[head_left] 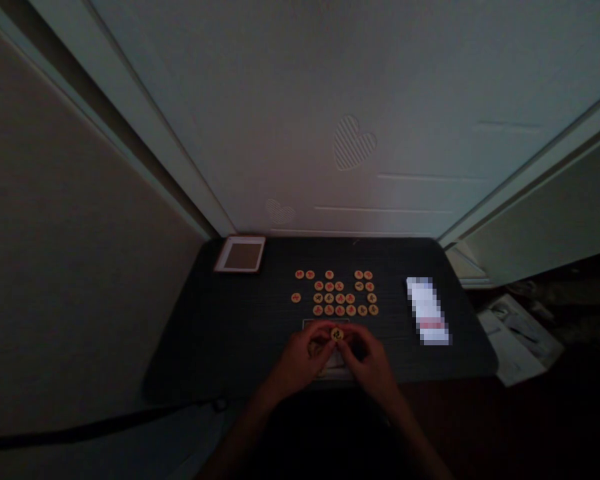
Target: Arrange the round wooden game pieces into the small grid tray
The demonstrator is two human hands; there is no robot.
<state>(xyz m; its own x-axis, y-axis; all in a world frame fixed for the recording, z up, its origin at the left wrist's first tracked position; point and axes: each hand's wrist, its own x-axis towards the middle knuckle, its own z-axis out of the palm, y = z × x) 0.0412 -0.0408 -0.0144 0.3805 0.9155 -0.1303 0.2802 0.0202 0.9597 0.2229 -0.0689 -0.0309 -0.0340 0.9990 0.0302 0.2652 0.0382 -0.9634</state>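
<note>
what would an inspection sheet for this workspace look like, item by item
Surface: dark table, dimly lit
Work items: round pieces with red or dark marks, in rough rows; held piece in front of them
Clutter: shallow box at far left corner; pixelated phone-like device to the right
Hands: left hand and right hand meet at the held piece
Cables: nothing certain; dark band lower left, type unclear
Surroundings: pale panel with heart reliefs behind
</note>
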